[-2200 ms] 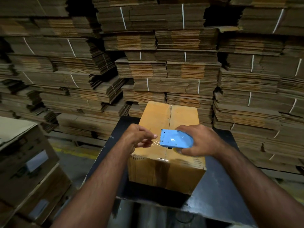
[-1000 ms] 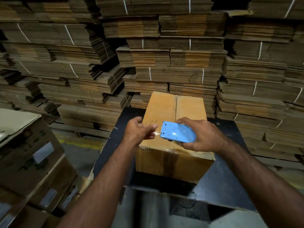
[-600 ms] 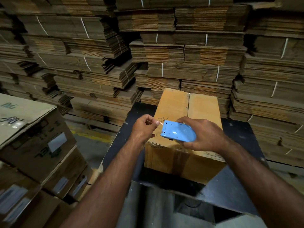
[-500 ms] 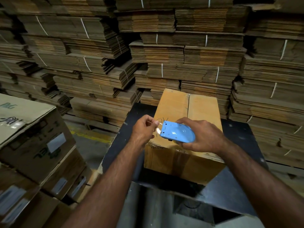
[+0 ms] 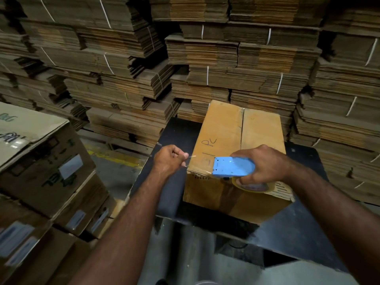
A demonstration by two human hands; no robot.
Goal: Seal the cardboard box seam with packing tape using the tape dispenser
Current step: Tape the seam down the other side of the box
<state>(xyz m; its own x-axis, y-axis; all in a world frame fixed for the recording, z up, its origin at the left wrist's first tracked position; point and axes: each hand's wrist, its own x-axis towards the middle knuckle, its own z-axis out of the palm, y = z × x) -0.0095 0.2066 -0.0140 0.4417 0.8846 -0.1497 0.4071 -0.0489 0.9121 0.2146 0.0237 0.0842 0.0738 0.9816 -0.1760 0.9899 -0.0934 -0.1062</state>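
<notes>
A closed brown cardboard box (image 5: 224,130) stands on a black table (image 5: 298,229), its centre seam (image 5: 242,125) running away from me. My right hand (image 5: 265,163) grips a blue tape dispenser (image 5: 233,166) over the box's near edge; its yellowish tape roll (image 5: 249,187) shows below my fingers. My left hand (image 5: 169,158) is off the box's left side and pinches the end of clear tape (image 5: 197,164) stretched out from the dispenser mouth. Older clear tape covers the near face of the box.
Tall stacks of strapped flat cardboard (image 5: 205,58) wall in the back and right. Printed cartons (image 5: 41,157) are piled at the left. A yellow floor line (image 5: 112,158) runs between them and the table. Grey floor (image 5: 185,260) lies below the table's near edge.
My left hand has pulled away to the left of the dispenser, drawing out a longer length of clear tape. The dispenser has stayed over the box's near edge, and the camera has shifted.
</notes>
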